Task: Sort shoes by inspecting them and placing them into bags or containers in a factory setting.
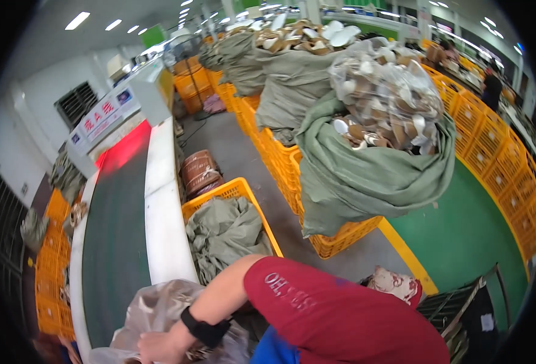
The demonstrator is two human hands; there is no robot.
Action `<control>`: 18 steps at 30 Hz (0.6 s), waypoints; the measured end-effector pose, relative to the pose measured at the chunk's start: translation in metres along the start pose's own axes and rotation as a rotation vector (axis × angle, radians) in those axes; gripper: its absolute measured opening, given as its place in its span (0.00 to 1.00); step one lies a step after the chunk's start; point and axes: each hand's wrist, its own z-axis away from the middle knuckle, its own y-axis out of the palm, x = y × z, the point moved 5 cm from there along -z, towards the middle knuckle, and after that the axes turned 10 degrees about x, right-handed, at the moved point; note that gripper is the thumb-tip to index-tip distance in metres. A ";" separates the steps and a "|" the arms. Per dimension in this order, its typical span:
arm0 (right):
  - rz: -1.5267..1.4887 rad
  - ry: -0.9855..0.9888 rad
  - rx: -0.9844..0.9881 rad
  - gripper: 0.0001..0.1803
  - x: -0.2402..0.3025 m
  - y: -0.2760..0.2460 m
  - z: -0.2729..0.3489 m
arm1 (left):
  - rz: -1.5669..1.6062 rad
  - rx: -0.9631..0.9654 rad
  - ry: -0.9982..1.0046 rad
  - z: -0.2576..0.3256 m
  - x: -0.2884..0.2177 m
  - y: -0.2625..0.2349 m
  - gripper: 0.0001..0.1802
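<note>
My left hand grips a crumpled clear plastic bag at the near end of a dark green conveyor belt. There is a black band on that wrist, and my bare forearm runs back to a red short sleeve. The bag lies partly on the belt's white side rail, and small pale and brown pieces show through it. My right hand is out of view.
A yellow crate holding folded green sacks stands beside the belt. A big green sack of white and brown pieces rests on more yellow crates. A brown basket, rows of yellow crates, a black crate and a distant person surround a grey aisle.
</note>
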 end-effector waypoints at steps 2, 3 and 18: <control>0.033 -0.002 -0.094 0.12 0.039 -0.055 0.015 | 0.088 0.103 0.042 -0.026 -0.026 0.014 0.24; 0.079 0.012 -0.179 0.12 0.034 -0.069 0.020 | 0.129 0.167 0.059 -0.040 -0.042 0.031 0.24; 0.856 1.209 -0.544 0.13 0.311 -0.454 0.220 | 1.162 1.137 -0.035 -0.136 -0.335 0.318 0.35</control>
